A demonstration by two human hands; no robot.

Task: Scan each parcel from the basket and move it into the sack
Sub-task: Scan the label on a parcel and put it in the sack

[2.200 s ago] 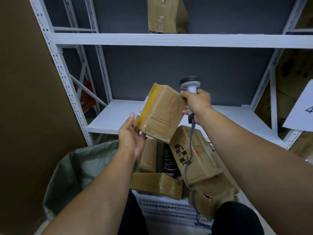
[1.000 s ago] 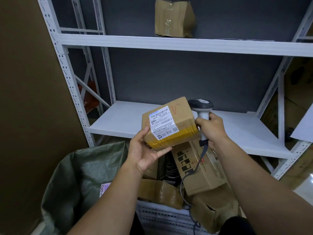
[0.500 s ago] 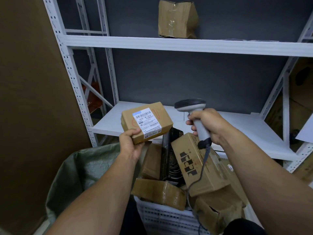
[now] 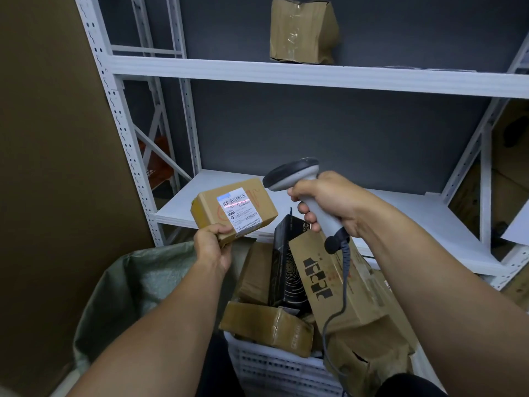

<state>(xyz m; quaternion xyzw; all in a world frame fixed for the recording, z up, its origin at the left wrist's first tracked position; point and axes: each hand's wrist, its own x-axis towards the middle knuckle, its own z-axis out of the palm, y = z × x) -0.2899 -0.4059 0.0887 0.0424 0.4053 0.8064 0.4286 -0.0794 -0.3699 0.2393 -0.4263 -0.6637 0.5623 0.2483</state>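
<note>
My left hand grips the near corner of a small brown cardboard parcel, held up with its white label facing me. A red scan line lies across the label's barcode. My right hand grips the handle of a grey corded barcode scanner, whose head points left at the parcel from a short gap. Below the hands, a white slotted basket holds several brown parcels and a black box. The green woven sack stands open at lower left, beside the basket.
A white metal shelf rack stands behind the basket, its lower board just past my hands. One taped brown parcel sits on the upper shelf. A brown board walls off the left side. White paper hangs at right.
My left hand turned the parcel label-up and moved it left, away from the scanner. My right hand tilted the scanner head left toward the label, and the red scan line now shows on the barcode.
</note>
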